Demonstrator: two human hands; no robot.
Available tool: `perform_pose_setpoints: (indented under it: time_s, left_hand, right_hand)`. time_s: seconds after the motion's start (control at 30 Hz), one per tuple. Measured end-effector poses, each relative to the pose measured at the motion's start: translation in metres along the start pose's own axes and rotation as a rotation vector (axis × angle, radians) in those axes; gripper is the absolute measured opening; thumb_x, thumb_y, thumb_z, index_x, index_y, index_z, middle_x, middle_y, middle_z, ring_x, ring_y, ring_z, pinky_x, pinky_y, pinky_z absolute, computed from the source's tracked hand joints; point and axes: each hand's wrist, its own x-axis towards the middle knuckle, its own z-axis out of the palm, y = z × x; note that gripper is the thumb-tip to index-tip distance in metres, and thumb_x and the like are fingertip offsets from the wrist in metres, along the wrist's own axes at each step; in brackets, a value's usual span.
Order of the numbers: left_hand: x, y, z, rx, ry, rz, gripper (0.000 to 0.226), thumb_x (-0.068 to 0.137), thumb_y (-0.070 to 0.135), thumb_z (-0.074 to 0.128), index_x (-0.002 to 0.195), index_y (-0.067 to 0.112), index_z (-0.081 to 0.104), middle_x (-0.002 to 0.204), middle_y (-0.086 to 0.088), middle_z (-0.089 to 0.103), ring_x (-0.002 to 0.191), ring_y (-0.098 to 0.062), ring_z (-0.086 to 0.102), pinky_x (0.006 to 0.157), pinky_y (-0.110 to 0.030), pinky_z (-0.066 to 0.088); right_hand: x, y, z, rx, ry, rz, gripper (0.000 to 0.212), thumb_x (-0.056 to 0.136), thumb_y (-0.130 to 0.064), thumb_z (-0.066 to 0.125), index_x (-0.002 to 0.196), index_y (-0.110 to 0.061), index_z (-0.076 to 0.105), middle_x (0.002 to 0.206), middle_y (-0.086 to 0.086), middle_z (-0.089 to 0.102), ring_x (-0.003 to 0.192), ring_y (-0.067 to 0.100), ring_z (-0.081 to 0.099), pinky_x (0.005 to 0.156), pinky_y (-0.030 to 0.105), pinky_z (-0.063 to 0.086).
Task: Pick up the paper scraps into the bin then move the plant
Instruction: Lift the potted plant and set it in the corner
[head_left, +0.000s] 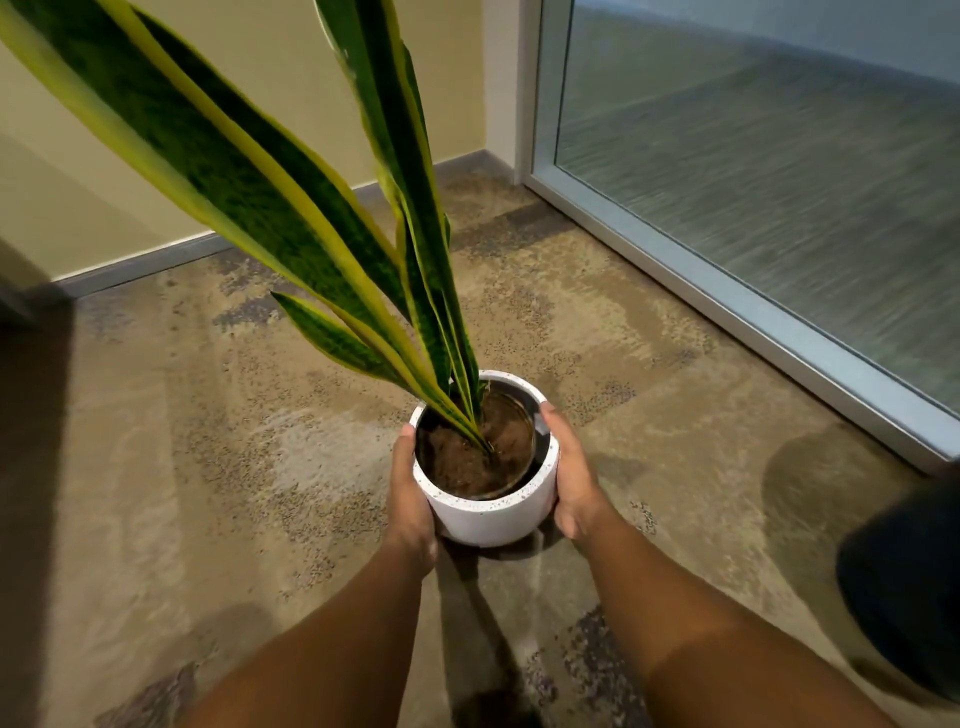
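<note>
A snake plant (291, 192) with long green, yellow-edged leaves grows from brown soil in a white speckled pot (493, 512). My left hand (410, 499) presses against the pot's left side and my right hand (569, 478) wraps its right side, thumb on the rim. The pot is tilted a little away from me and looks held just above the patterned brown carpet, with its shadow underneath. The leaves lean up and to the left. No paper scraps and no bin can be seen.
A beige wall with a grey baseboard (150, 262) runs along the back. A frosted glass panel in a metal frame (727, 291) borders the right side. A dark blurred object (904, 587) sits at the right edge, and a dark shape (26, 415) at the left edge.
</note>
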Motion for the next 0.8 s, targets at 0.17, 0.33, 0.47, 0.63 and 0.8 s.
perform_pose_setpoints:
  time_s: [0.17,0.33,0.47,0.63,0.8]
  left_hand:
    - [-0.001,0.001,0.003,-0.023,0.003,-0.016,0.064,0.092,0.066,0.038,0.125,0.021,0.069,0.122,-0.005,0.072,0.112,-0.024,0.069,0.090,-0.040,0.051]
    - [-0.007,0.003,0.006,-0.058,-0.016,-0.038,0.064,0.091,0.065,0.041,0.124,0.018,0.068,0.118,-0.009,0.073,0.103,-0.026,0.072,0.068,-0.033,0.061]
    - [-0.010,0.004,0.008,-0.018,-0.029,-0.021,0.063,0.092,0.065,0.039,0.122,0.019,0.069,0.117,-0.008,0.073,0.101,-0.024,0.073,0.070,-0.032,0.059]
    - [-0.020,0.029,0.028,0.039,0.012,0.022,0.064,0.086,0.071,0.042,0.121,0.025,0.070,0.117,-0.005,0.074,0.102,-0.023,0.073,0.077,-0.035,0.055]
    - [-0.061,0.089,0.069,0.063,0.006,0.018,0.067,0.086,0.074,0.038,0.127,0.029,0.067,0.125,0.000,0.070,0.115,-0.023,0.067,0.097,-0.045,0.051]
  right_hand:
    - [-0.003,-0.001,-0.003,-0.014,-0.021,0.018,0.062,0.078,-0.065,0.063,0.123,-0.022,0.069,0.116,0.013,0.073,0.108,0.030,0.070,0.091,0.041,0.054]
    - [-0.008,0.003,-0.004,-0.044,0.040,0.006,0.065,0.073,-0.066,0.065,0.123,-0.024,0.067,0.114,0.010,0.074,0.108,0.031,0.070,0.100,0.051,0.051]
    - [-0.015,-0.002,-0.006,-0.051,0.067,0.002,0.065,0.072,-0.067,0.064,0.121,-0.025,0.068,0.113,0.009,0.075,0.108,0.029,0.070,0.102,0.053,0.049]
    - [-0.026,-0.033,0.005,-0.043,0.112,-0.023,0.072,0.065,-0.068,0.069,0.122,-0.026,0.068,0.113,0.007,0.075,0.105,0.027,0.071,0.098,0.050,0.054]
    - [-0.066,-0.104,0.032,-0.064,0.111,-0.034,0.064,0.068,-0.066,0.068,0.119,-0.027,0.070,0.110,0.005,0.076,0.103,0.027,0.072,0.094,0.049,0.056]
